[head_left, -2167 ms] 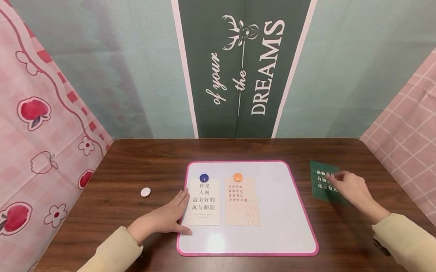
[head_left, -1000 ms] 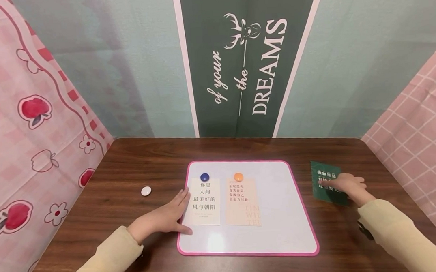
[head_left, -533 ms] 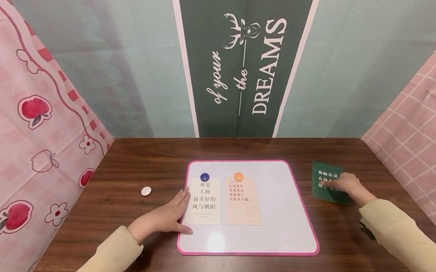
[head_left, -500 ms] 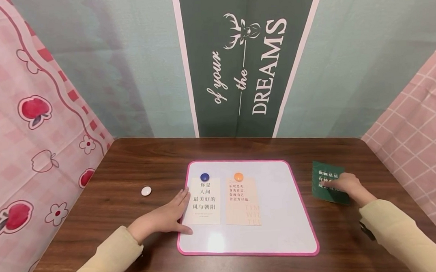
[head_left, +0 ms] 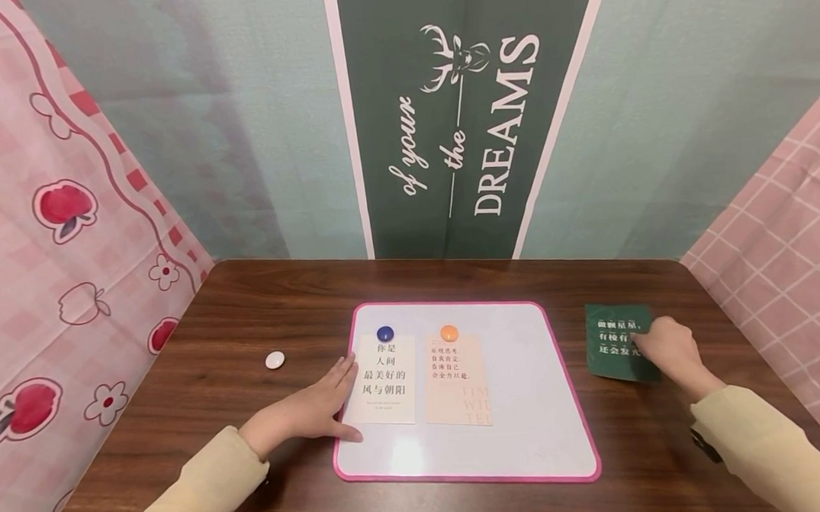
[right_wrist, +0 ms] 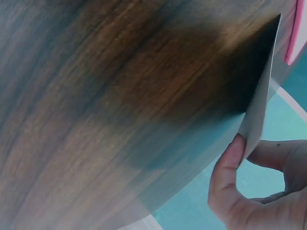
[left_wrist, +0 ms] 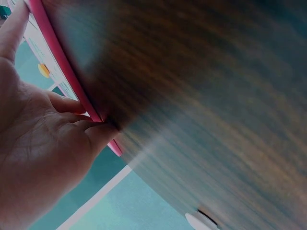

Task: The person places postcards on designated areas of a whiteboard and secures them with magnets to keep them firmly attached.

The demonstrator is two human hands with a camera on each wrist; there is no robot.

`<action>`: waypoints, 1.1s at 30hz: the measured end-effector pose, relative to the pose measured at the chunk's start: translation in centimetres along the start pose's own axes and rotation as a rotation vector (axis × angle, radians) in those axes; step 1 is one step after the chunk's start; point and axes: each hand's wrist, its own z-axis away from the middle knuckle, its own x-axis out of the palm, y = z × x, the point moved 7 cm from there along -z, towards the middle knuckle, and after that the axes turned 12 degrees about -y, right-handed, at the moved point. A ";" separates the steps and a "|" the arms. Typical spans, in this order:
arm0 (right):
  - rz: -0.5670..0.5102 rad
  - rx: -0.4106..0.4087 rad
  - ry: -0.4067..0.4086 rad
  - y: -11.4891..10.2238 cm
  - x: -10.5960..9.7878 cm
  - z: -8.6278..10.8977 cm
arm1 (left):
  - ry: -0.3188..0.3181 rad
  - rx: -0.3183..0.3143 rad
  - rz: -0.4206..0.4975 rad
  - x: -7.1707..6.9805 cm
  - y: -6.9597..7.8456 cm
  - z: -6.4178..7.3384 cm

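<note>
My right hand [head_left: 668, 348] pinches the right edge of a green card [head_left: 613, 354] with white writing. In the right wrist view that card [right_wrist: 257, 117] is tilted up off the table, thumb and finger on either side of its edge. My left hand [head_left: 311, 405] rests spread on the left edge of a pink-rimmed whiteboard [head_left: 534, 434]. In the left wrist view its fingertips touch the pink rim [left_wrist: 60, 57]. A cream card [head_left: 389, 402] under a blue magnet [head_left: 385, 334] and a peach card [head_left: 451, 399] under an orange magnet [head_left: 449, 333] lie on the board.
A white round magnet [head_left: 275, 360] lies on the brown wooden table [head_left: 295, 299], left of the board. Behind the table hangs a green cloth [head_left: 409, 233] with lettering. Pink patterned cloths [head_left: 793, 209] stand at both sides.
My right hand has shifted from fingers laid across the green card to its right edge, uncovering more of the writing. The card has turned slightly. The left hand has stayed on the board.
</note>
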 end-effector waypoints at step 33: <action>-0.071 -0.292 0.223 -7.5 -0.4 4.2 | 0.006 0.003 0.012 0.1 -0.2 0.0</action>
